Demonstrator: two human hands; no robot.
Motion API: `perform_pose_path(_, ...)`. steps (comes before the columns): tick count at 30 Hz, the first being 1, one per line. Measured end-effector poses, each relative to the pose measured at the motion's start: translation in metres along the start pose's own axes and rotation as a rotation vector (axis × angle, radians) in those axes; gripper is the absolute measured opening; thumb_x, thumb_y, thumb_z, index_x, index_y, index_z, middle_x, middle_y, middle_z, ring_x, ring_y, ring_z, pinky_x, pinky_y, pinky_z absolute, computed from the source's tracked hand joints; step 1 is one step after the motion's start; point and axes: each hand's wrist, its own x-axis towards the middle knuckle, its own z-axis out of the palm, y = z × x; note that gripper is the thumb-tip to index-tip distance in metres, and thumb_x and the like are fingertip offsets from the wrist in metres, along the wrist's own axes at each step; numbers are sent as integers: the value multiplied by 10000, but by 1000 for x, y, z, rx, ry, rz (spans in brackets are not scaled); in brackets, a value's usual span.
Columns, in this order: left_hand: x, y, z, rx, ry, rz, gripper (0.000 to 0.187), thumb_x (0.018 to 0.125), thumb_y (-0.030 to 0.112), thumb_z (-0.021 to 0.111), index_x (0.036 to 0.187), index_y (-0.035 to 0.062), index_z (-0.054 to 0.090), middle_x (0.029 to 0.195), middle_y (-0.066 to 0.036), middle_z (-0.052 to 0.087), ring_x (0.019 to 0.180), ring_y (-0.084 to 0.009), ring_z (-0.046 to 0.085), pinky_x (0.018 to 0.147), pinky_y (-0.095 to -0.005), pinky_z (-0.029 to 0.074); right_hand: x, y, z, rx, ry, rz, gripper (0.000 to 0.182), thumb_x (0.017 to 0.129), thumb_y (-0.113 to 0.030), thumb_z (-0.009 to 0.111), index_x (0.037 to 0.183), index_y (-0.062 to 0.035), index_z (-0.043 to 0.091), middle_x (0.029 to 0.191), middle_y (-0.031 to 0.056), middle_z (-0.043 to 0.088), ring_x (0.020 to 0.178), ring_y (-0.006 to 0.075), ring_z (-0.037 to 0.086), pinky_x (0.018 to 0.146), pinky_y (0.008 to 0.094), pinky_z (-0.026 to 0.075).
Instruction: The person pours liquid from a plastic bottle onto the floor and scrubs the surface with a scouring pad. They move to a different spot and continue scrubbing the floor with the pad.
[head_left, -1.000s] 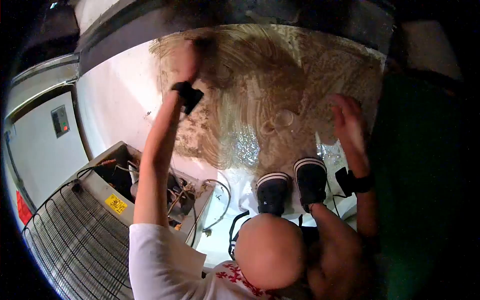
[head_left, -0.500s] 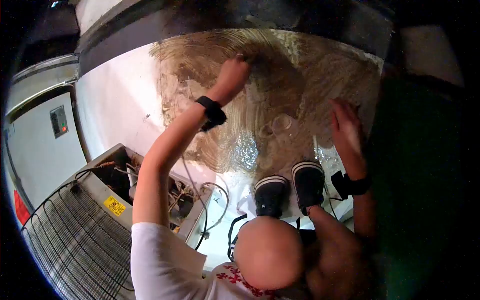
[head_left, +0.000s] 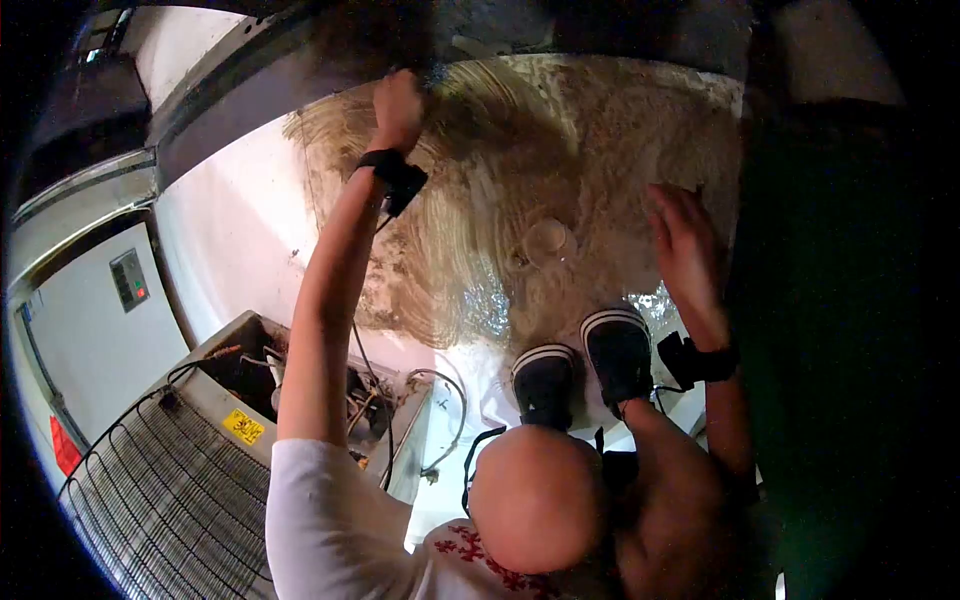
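Observation:
My left hand (head_left: pixel 400 108) is closed in a fist at the far edge of the wet, brown-smeared floor (head_left: pixel 450 200). Whatever it grips, if anything, is hidden beneath it in shadow and blur. A black band (head_left: pixel 396 180) wraps that wrist. My right hand (head_left: pixel 686 242) is held out near the right side of the floor, fingers stretched and apart, with nothing in it. Between the hands, a clear round cup or lid (head_left: pixel 548 240) lies on the dirty surface. Swirled streaks mark the grime around it, and foamy water (head_left: pixel 488 300) glistens in the nearer part.
A refrigerator's back with its wire coil (head_left: pixel 170 490) and exposed compressor bay (head_left: pixel 350 400) stands at the lower left. Loose cables (head_left: pixel 455 400) trail beside it. A white panel with a small display (head_left: pixel 128 280) is farther left. My black shoes (head_left: pixel 615 350) are planted on the wet floor.
My left hand has swept left and farther away across the floor, still closed. My right hand stays almost in place, and the view has shifted slightly.

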Motion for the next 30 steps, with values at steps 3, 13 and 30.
perform_pose_path(3,-23,31,6,101,-180,59,105,756,98,576,770,6,626,751,-208,621,734,-375,617,614,-455,500,-1,-8,-3,-35,-21,41,273,845,-28,582,1117,-39,584,1086,145,613,1010,324,584,873,369,473)
perform_pose_path(13,8,19,22,97,-96,143,142,757,128,579,829,26,646,770,-195,628,745,-369,618,639,-449,510,-9,5,-3,88,-26,150,248,845,-52,590,1093,-40,588,1103,148,610,1015,321,593,848,376,483)
perform_pose_path(30,-99,39,-12,-73,-28,260,380,719,1,598,1083,107,638,1147,-133,556,1063,-349,510,875,-411,466,8,7,6,-16,-95,35,262,852,-39,566,1114,-26,579,1084,159,606,1007,338,581,857,378,473)
